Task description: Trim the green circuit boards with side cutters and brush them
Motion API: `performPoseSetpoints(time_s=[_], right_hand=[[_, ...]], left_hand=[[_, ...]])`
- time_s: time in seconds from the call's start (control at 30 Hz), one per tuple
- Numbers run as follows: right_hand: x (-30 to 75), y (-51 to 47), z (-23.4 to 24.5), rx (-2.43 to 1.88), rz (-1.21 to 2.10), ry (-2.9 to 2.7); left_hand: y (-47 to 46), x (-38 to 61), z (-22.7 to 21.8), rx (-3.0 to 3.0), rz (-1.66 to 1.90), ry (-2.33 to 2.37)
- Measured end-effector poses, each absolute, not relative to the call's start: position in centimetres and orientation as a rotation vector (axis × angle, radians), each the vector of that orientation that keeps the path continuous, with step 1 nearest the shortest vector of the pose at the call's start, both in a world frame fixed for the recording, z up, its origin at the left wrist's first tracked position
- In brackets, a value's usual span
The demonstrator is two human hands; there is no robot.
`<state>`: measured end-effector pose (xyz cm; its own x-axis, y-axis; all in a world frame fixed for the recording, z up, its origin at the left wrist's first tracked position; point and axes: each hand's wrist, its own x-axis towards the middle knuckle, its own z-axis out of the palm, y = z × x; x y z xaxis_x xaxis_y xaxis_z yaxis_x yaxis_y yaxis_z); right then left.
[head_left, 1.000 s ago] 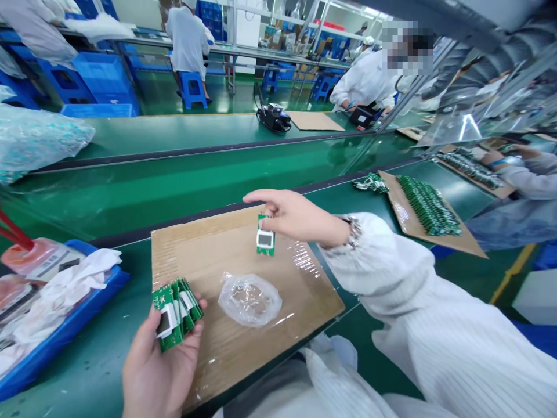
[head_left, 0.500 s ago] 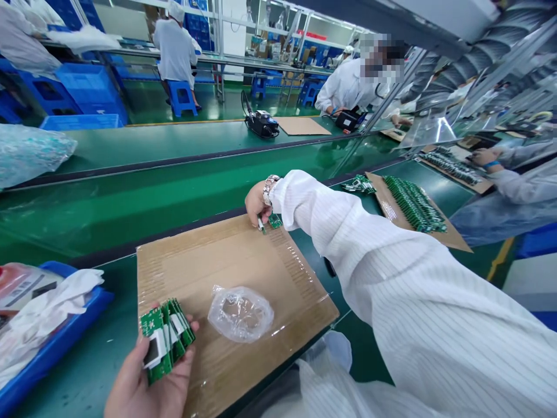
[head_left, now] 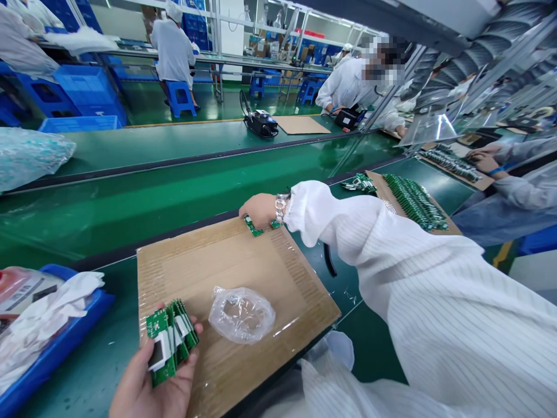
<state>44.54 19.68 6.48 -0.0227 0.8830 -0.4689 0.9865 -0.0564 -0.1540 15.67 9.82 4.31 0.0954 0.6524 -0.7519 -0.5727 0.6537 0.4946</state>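
Observation:
My left hand (head_left: 159, 386) is closed round a fanned stack of green circuit boards (head_left: 159, 322) with white and dark parts on them, over the cardboard's near left side. At the far edge of the cardboard sheet (head_left: 209, 255), my right hand (head_left: 260, 210) has its fingertips on a single green circuit board (head_left: 253, 227); the hand's back hides part of the grip. Just right of it, partly covered by my wrist, another small green board (head_left: 275, 224) lies near the corner. A clear plastic bag (head_left: 242, 315), crumpled into a ring, rests on the cardboard between my hands.
Left of the cardboard stands a blue tray (head_left: 93, 305) with white cloth (head_left: 56, 313). To the right, rows of circuit boards (head_left: 413, 200) lie on another cardboard. A black curved object (head_left: 329, 260) lies under my right arm. Co-workers sit across and to the right.
My right hand has turned and lowered at the far edge, and its board now shows flat side up by the cardboard. My left hand has shifted slightly right with its stack.

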Motion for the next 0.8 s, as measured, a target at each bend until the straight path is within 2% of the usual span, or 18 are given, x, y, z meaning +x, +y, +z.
performPoseSetpoints(time_s=[0.17, 0.4, 0.57, 0.7, 0.8], right_hand=[[44.5, 16.4, 5.3, 1.945, -0.392, 2.054], [46.0, 16.0, 4.8, 1.899, -0.313, 1.993], [45.0, 14.7, 6.1, 1.963, -0.310, 2.057], [41.0, 12.2, 8.6, 1.797, -0.539, 2.477], [37.4, 10.8, 10.1, 1.346, -0.907, 2.986]], left_hand=[[9.7, 15.9, 4.5, 0.082, 0.919, 1.199], [9.5, 15.4, 3.3, 0.203, 0.883, 1.095], [8.8, 15.5, 2.9, 0.278, 0.870, 1.033], [8.0, 16.5, 3.7, 0.377, 0.867, 1.003], [7.7, 16.7, 3.8, 0.426, 0.810, 1.009]])
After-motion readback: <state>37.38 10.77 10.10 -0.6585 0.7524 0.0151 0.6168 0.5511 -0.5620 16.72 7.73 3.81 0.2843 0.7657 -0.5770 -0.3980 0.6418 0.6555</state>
